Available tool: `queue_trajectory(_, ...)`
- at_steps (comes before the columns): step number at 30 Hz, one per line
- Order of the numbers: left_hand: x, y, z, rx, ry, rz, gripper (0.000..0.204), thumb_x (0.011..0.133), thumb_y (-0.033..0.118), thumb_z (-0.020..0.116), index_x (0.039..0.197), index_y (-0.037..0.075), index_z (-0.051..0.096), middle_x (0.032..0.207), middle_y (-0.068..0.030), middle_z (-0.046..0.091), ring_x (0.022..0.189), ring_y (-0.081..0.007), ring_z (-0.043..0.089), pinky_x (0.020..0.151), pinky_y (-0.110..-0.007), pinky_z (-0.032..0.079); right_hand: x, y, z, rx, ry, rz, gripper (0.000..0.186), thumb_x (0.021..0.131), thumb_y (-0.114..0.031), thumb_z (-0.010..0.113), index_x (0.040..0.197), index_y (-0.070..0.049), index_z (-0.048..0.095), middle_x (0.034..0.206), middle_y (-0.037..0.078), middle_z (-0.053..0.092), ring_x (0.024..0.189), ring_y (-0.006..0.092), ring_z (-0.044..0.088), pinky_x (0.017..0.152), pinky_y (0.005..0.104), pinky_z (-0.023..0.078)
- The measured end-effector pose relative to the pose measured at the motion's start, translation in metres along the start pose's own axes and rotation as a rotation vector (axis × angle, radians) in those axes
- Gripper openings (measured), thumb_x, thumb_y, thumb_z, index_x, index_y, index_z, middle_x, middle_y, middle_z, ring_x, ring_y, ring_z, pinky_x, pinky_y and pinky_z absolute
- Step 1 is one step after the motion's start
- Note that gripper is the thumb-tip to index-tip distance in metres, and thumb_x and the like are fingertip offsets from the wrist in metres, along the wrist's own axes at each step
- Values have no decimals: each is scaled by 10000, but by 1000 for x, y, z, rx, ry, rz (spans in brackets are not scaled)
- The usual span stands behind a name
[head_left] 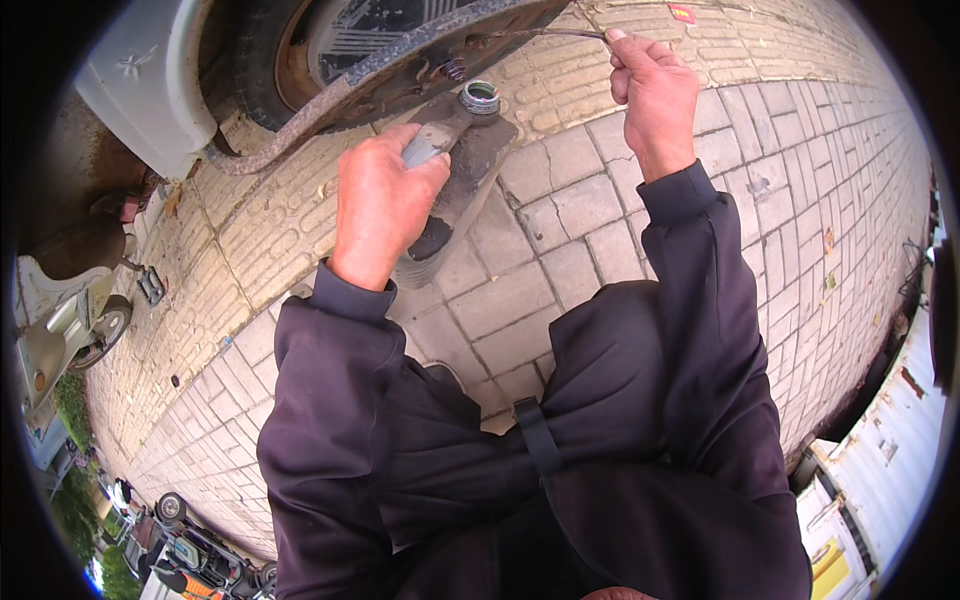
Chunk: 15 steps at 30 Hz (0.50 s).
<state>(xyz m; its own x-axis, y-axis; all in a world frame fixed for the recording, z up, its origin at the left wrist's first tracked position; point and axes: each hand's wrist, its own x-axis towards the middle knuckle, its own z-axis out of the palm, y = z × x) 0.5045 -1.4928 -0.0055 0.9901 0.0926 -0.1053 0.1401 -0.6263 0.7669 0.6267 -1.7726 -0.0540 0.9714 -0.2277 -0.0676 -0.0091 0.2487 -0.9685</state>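
Observation:
My left hand (383, 195) is wrapped round the grey handle of a grimy plastic jug (468, 185). The jug's round threaded neck (480, 97) is uncapped and points away from me. Dark grime or liquid shows on its near part; which one, I cannot tell. Up and to the right, my right hand (655, 90) pinches the end of a thin dark rod or wire (555, 32). That rod runs left to a rusty frame bar (400, 65) of a vehicle, near a small coil spring (454, 71). Whether its far tip touches the bar is unclear.
Behind the bar stands a wheel with a black tyre (262, 65), beside a pale body panel (150, 85). Brick paving (780, 200) surrounds my legs. A small red packet (682, 13) lies far off. Other vehicles (200, 555) stand lower left; a white corrugated panel (895, 410) is at right.

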Motion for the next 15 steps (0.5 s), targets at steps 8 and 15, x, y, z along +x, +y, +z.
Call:
queue_trajectory(8, -1, 3, -3, -9, -20, -16, 474, 846, 196, 806, 1220, -90, 750, 956, -337, 739, 908, -415, 778, 827, -426, 583, -2, -3, 0, -8, 3, -69, 181, 959, -99, 844, 909, 37, 735, 795, 44, 662, 537, 93, 496, 496, 266, 325)
queue_trajectory(15, 1, -3, 0, -20, -6, -18, 480, 848, 200, 810, 1225, -91, 750, 982, -331, 751, 929, -407, 784, 842, -418, 585, -1, -4, -9, -6, 37, -63, 178, 957, -107, 847, 917, 30, 741, 776, 28, 655, 535, 91, 488, 498, 264, 321)
